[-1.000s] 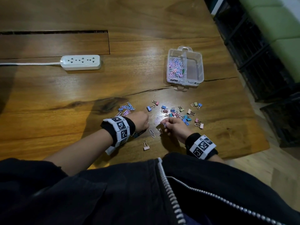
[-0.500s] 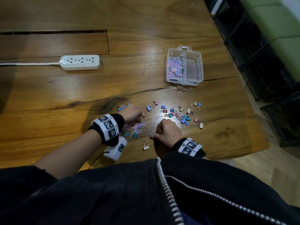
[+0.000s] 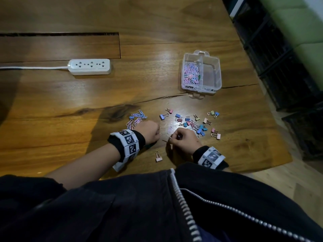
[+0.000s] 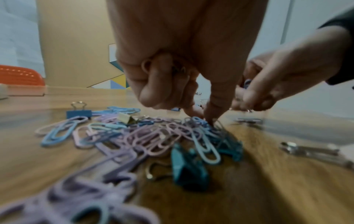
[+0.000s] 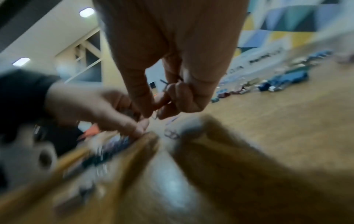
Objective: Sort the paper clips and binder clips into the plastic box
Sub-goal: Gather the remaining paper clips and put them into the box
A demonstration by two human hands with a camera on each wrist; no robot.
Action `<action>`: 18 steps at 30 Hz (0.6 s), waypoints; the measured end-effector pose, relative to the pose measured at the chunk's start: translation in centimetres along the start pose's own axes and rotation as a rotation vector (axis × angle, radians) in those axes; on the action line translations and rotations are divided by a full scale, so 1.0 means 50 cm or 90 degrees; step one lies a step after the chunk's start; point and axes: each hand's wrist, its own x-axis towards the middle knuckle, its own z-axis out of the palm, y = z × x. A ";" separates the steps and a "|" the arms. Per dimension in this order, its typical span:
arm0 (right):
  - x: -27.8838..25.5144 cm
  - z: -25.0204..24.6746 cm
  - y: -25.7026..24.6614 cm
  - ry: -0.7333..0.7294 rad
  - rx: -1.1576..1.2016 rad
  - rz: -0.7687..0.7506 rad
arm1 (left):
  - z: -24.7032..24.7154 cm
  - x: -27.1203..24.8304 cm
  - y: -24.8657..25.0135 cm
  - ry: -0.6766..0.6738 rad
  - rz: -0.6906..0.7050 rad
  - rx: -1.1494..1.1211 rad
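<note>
Pastel paper clips (image 3: 138, 117) now sit left of our left hand (image 3: 150, 131), which has slid back over the nearer heap, fingers curled on a clip, while our right hand (image 3: 181, 139) pinches clips; the box (image 3: 216, 74) waits far right, binder side empty.

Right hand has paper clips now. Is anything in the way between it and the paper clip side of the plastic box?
Nothing blocks it. The right hand has scattered binder clips lying flat on the table toward the plastic box, easy to pass over. The box is open, its left compartment holding paper clips.
</note>
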 end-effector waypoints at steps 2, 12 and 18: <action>-0.002 -0.018 0.003 -0.010 0.181 0.049 | 0.003 0.003 -0.002 -0.017 -0.008 0.006; 0.000 -0.048 0.015 -0.107 0.629 0.225 | -0.030 -0.017 -0.039 -0.101 -0.035 -1.067; 0.000 -0.009 0.011 0.000 -0.014 0.101 | -0.031 -0.017 -0.042 -0.021 -0.209 -0.698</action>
